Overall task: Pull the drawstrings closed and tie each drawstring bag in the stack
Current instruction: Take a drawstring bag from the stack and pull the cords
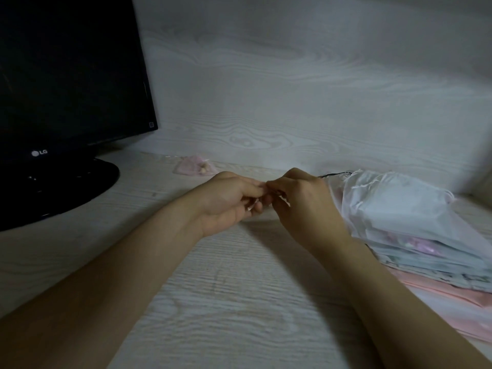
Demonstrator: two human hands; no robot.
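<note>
1. Two hands meet above the middle of the counter (226, 302); the left hand (229, 201) and right hand (300, 206) both have curled fingers, with their tips pinched together on a thin white drawstring (250, 208); its bag is mostly hidden behind the fingers, so I cannot tell how far its mouth is drawn.
2. Judging by the grip, the step in hand is the tying; it calls for even tension on both ends, so the gathered mouth does not slacken while the knot forms; the cord is fine and looks slippery, so pinch close to the crossing and draw the ends outward, not upward.
3. Cinching too hard could pucker or tear thin fabric; snug it slowly.
4. Many bags wait in the stack (415, 222) just right of the right hand, on the counter; the upper ones are sheer white, gauzy and crumpled, with white cords trailing at their mouths; flat pink ones lie beneath.
5. One small pink bag (193, 165) lies apart at the back, near the monitor (72, 75).
</note>
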